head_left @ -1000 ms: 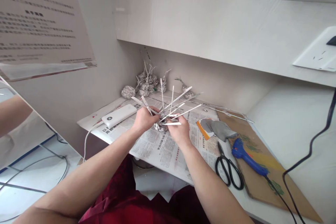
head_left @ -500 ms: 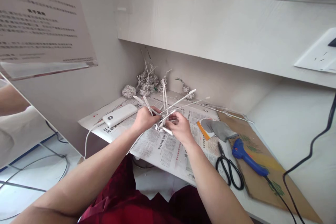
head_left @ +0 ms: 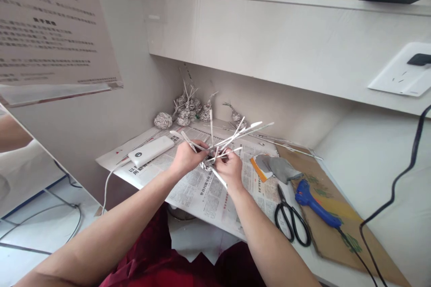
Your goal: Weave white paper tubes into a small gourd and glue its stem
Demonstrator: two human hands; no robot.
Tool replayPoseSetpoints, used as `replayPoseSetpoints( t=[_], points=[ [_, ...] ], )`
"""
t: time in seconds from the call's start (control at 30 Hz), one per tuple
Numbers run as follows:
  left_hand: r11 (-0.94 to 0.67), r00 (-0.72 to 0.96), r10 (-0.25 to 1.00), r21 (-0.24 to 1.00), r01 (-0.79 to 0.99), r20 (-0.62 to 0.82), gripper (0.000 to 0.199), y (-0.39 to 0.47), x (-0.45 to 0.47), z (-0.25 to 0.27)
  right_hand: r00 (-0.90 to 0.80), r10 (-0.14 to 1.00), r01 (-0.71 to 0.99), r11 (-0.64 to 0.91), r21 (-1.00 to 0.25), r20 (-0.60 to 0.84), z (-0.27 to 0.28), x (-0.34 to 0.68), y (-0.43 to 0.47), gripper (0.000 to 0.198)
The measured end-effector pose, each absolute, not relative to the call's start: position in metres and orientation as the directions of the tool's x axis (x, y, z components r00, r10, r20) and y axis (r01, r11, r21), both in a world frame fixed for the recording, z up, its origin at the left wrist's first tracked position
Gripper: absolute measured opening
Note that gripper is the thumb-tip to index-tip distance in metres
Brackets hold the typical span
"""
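Observation:
Between my hands is a small woven piece of rolled newspaper (head_left: 205, 166), with several paper sticks (head_left: 232, 137) fanning out upward and to the sides. My left hand (head_left: 187, 158) grips its left side, fingers closed round the base of the sticks. On the right, my right hand (head_left: 230, 168) pinches among the sticks close to the weave. One white stick (head_left: 218, 178) points down toward my right wrist. The fingers hide much of the woven part.
Finished woven paper balls (head_left: 183, 116) stand at the back corner. A white power bank (head_left: 151, 150) with a cable lies left on the newspaper (head_left: 202, 197). To the right are a grey cloth (head_left: 283, 168), black scissors (head_left: 290, 219), a blue glue gun (head_left: 316, 204) and cardboard (head_left: 332, 233).
The sticks have shifted: several now lean to the right and one stands upright alone. My right hand's fingers have moved among them. The view has shifted slightly.

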State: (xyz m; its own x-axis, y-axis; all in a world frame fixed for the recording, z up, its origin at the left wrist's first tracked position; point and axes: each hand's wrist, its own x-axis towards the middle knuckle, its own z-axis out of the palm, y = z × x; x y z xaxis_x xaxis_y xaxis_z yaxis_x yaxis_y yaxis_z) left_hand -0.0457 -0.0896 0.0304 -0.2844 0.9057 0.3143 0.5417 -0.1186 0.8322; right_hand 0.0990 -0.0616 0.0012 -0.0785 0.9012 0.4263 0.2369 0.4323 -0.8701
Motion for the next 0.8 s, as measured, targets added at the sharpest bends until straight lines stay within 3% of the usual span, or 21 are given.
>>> replayPoseSetpoints(
  t=[0.2,0.37,0.53,0.8],
  points=[
    [-0.127,-0.304,0.892,0.832,0.540,0.334,0.006,-0.088,-0.041,0.022,-0.132,0.816,0.320,0.572,-0.755,0.562,-0.005,0.099,-0.060,0.015],
    [-0.078,-0.325,0.886,0.797,0.599,0.331,0.011,-0.093,-0.040,0.031,-0.069,0.880,0.255,0.471,-0.844,0.470,-0.009,0.096,-0.056,0.018],
    [-0.059,-0.331,0.895,0.814,0.577,0.299,0.013,-0.094,-0.039,0.032,-0.066,0.885,0.272,0.460,-0.845,0.461,-0.007,0.098,-0.056,0.022],
    [-0.075,-0.419,0.876,0.927,0.368,0.238,0.019,-0.080,-0.027,0.011,0.040,0.914,0.309,0.373,-0.875,0.404,-0.009,0.099,-0.050,0.032]
  ],
)
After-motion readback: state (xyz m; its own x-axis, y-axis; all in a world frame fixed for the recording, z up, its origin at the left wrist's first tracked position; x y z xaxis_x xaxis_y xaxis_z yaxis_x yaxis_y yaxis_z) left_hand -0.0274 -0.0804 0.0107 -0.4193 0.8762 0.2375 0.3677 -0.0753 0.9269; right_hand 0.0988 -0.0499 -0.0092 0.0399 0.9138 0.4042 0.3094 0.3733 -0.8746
